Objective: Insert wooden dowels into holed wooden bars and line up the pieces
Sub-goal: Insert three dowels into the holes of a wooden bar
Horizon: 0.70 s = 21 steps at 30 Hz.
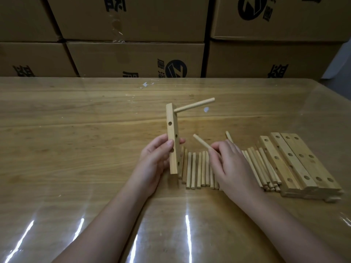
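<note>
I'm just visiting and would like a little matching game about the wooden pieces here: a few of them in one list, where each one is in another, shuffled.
Things
1. raised bar
2. highest dowel
3. slanted dowel
4. bar stack

Places
A. lies on the table, far right
B. sits in the top hole of a bar
C. pinched by the right hand
D. gripped upright by the left hand

Pairs: 1-D, 2-B, 3-C, 4-A
</note>
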### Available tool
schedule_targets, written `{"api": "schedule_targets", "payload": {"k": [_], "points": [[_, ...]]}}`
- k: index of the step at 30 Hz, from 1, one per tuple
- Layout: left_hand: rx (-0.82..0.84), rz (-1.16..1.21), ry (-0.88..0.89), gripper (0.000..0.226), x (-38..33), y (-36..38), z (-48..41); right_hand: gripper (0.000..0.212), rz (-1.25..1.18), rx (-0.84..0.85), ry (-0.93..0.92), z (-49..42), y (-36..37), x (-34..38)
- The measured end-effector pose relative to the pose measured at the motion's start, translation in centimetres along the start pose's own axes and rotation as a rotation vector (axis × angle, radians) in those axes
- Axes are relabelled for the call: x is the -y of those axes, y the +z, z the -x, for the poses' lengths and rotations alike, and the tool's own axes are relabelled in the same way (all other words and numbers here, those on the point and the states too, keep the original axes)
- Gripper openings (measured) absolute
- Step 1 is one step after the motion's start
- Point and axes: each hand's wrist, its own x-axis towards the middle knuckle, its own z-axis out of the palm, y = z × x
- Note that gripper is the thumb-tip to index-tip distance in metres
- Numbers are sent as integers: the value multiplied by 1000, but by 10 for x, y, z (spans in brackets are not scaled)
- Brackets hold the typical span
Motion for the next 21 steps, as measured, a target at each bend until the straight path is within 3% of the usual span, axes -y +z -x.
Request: {"api": "schedule_targets", "payload": {"k": [5,10,21], "points": [[147,23,-42,32,2,3,0,24,-87,-129,-114,2,-3,2],[144,36,-43,28,2,3,0,32,-86,-172,-169,1,-3,0],[104,-38,-66,32,6,1,-2,25,4,-253,-216,-3,-11,-7]]}}
